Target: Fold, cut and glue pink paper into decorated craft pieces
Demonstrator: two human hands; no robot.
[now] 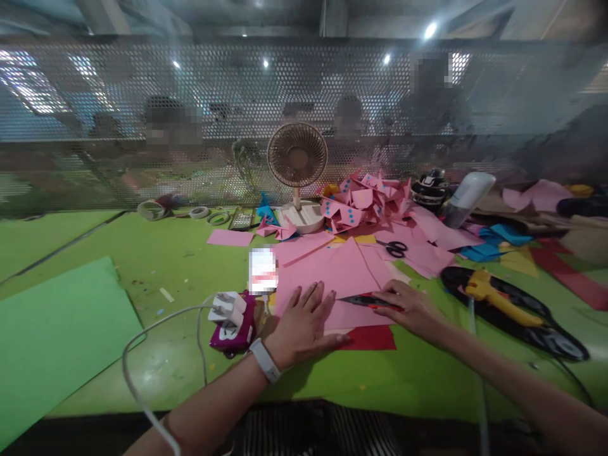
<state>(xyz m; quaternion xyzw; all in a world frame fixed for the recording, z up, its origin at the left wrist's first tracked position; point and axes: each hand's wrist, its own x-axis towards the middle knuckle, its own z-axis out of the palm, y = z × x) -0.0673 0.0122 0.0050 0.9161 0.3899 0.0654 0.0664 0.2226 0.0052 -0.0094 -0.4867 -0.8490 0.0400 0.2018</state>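
Note:
My left hand (304,323) lies flat with its fingers spread on a sheet of pink paper (308,263); a pale band is on its wrist. My right hand (411,307) is closed around what look like scissors (358,300), with dark, pointed blades and red-and-black handles. The blades lie over the pink paper and point left toward my left hand's fingertips. A strip of red paper (373,339) shows beneath the pink sheet, near my left thumb. Pink offcuts overlap behind both hands.
Folded pink paper pieces (363,199) are heaped beside a small fan (297,155). Black-handled scissors (395,249) lie behind my right hand. A yellow glue gun (503,301) rests on a black stand at right. White chargers on a purple block (232,323) trail cables at left, near green paper (66,335).

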